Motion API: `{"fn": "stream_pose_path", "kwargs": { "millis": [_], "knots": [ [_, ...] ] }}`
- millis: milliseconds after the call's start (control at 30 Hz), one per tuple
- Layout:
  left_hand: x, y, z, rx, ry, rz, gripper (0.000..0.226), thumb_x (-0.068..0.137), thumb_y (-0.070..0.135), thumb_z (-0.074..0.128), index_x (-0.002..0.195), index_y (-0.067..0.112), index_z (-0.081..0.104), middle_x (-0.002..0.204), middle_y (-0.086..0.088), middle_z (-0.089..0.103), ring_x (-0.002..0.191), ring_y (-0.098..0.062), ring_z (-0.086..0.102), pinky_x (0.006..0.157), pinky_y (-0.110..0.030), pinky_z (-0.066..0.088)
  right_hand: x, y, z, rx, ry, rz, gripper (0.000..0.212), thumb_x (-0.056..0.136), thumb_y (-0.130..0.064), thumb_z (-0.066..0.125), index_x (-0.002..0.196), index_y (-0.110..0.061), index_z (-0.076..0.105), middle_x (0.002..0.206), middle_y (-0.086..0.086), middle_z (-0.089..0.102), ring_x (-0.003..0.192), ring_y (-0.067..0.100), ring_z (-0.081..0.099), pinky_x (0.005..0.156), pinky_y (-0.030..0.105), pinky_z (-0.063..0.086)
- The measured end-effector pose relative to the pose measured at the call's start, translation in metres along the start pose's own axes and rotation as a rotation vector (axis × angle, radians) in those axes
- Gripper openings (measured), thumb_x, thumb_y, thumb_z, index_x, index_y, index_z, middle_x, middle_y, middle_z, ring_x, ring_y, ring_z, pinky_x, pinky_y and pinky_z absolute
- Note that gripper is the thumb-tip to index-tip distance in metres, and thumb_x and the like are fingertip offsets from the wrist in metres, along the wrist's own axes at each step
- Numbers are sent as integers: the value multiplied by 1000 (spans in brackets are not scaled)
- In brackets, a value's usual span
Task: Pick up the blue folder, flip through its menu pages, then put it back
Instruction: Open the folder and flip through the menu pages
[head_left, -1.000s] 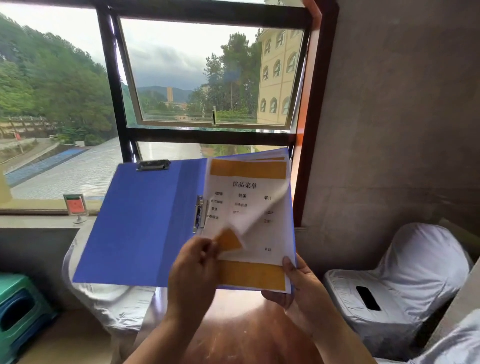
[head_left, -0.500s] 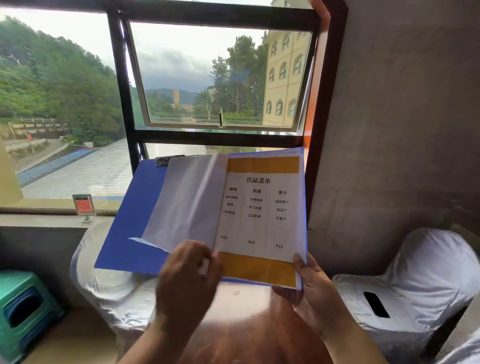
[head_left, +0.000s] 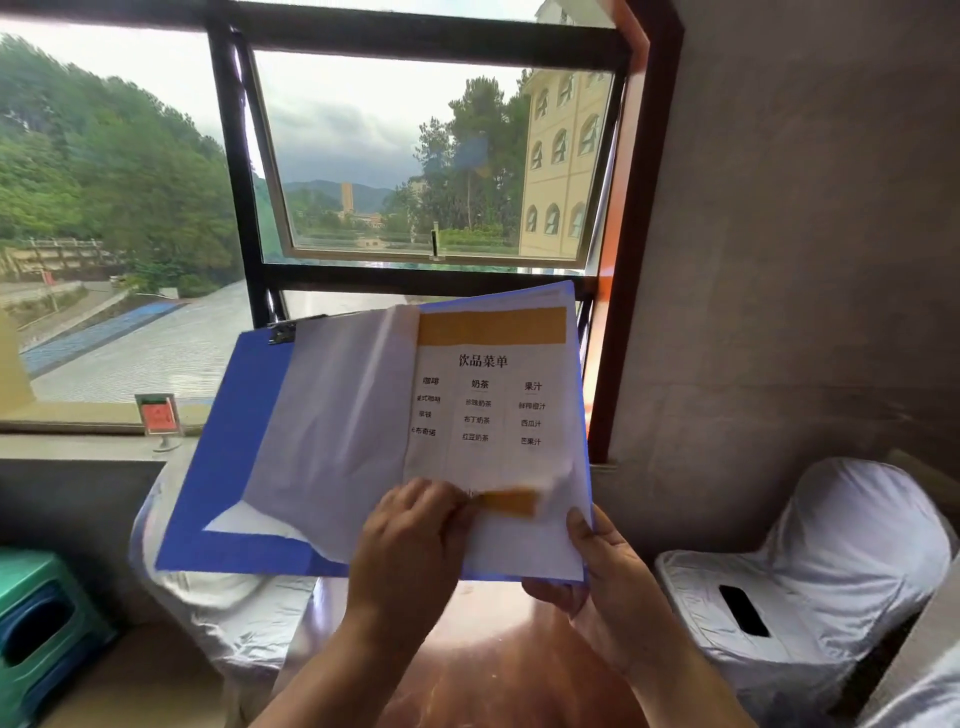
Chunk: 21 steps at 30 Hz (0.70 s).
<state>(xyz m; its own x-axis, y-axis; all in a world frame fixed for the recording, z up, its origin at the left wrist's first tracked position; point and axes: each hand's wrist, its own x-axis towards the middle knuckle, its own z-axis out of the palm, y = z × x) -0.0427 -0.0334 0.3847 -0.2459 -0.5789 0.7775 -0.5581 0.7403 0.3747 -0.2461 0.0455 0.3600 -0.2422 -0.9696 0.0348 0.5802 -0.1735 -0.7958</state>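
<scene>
The blue folder (head_left: 228, 447) is held open in the air in front of the window. A turned white page (head_left: 332, 426) lies over its left half. On the right half sits a menu page (head_left: 493, 395) with an orange band and black print. My left hand (head_left: 410, 540) pinches the bottom corner of that menu page, and the corner curls up, blurred. My right hand (head_left: 608, 577) grips the folder's lower right corner from beneath, thumb on the paper.
A reddish wooden table (head_left: 498, 665) lies below the folder. Covered white chairs stand at right (head_left: 831, 571) and behind left (head_left: 208, 587). A green and blue plastic stool (head_left: 41, 623) is at lower left. A small red sign (head_left: 158, 418) stands on the window sill.
The first page was turned fully over to the left side. My left hand then came back to the right page and lifted its bottom corner. My right hand kept its grip.
</scene>
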Motion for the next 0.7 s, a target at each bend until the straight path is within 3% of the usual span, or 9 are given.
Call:
{"fn": "stream_pose_path", "kwargs": {
  "millis": [100, 200, 300, 367, 467, 533, 633, 700],
  "knots": [
    [2, -12, -9, -311, 185, -437, 19, 96, 33, 65, 85, 19, 65, 68, 5, 63, 64, -20, 56, 60, -32, 43, -3, -9, -5, -52, 31, -20, 35, 90, -29, 69, 123, -16, 73, 110, 20, 79, 94, 42, 78, 59, 47, 66],
    [4, -33, -21, -643, 326, -795, 32, 99, 44, 60, 87, 15, 65, 69, -1, 63, 65, -22, 55, 64, -41, 48, -3, -14, -11, -51, 73, -60, 39, 87, -32, 72, 124, -20, 73, 116, 18, 79, 96, 41, 78, 62, 48, 67],
    [2, -46, -30, -827, 337, -949, 26, 104, 33, 58, 91, 11, 64, 79, -14, 64, 74, -32, 63, 73, -53, 62, -2, -14, -15, -11, 97, -74, 33, 93, -31, 67, 124, -21, 74, 118, 16, 79, 98, 39, 78, 61, 46, 67],
    [0, -49, -32, -810, 363, -966, 20, 101, 29, 63, 93, 11, 61, 81, -15, 64, 73, -36, 65, 71, -46, 60, 1, -13, -16, 18, 93, -67, 32, 95, -30, 66, 125, -19, 73, 119, 17, 78, 100, 39, 78, 60, 46, 67],
    [-3, -48, -34, -429, 443, -842, 30, 88, 37, 70, 90, 14, 50, 75, -1, 56, 71, -33, 59, 72, -40, 44, 3, -12, -15, 37, 81, -50, 35, 96, -29, 67, 129, -18, 70, 121, 19, 77, 104, 43, 76, 63, 49, 67],
    [-5, -34, -38, -157, 414, -527, 25, 86, 31, 70, 84, 23, 47, 72, 6, 52, 66, -25, 51, 70, -35, 39, 4, -10, -11, 39, 67, -54, 34, 96, -29, 67, 129, -18, 70, 122, 18, 77, 105, 43, 76, 64, 50, 67],
    [-5, -8, -28, 59, 167, 10, 15, 88, 42, 69, 90, 30, 61, 86, 6, 60, 83, -21, 55, 76, -30, 41, 4, -4, 0, 35, 45, -54, 33, 96, -29, 65, 126, -17, 72, 119, 19, 78, 101, 43, 77, 60, 47, 67],
    [-4, 7, -16, 186, -25, 74, 45, 81, 65, 67, 110, 31, 68, 102, 6, 62, 98, -21, 56, 86, -38, 48, 4, -1, 8, 55, 19, -38, 36, 97, -30, 64, 129, -13, 70, 122, 24, 76, 102, 45, 76, 60, 47, 67]
  ]
}}
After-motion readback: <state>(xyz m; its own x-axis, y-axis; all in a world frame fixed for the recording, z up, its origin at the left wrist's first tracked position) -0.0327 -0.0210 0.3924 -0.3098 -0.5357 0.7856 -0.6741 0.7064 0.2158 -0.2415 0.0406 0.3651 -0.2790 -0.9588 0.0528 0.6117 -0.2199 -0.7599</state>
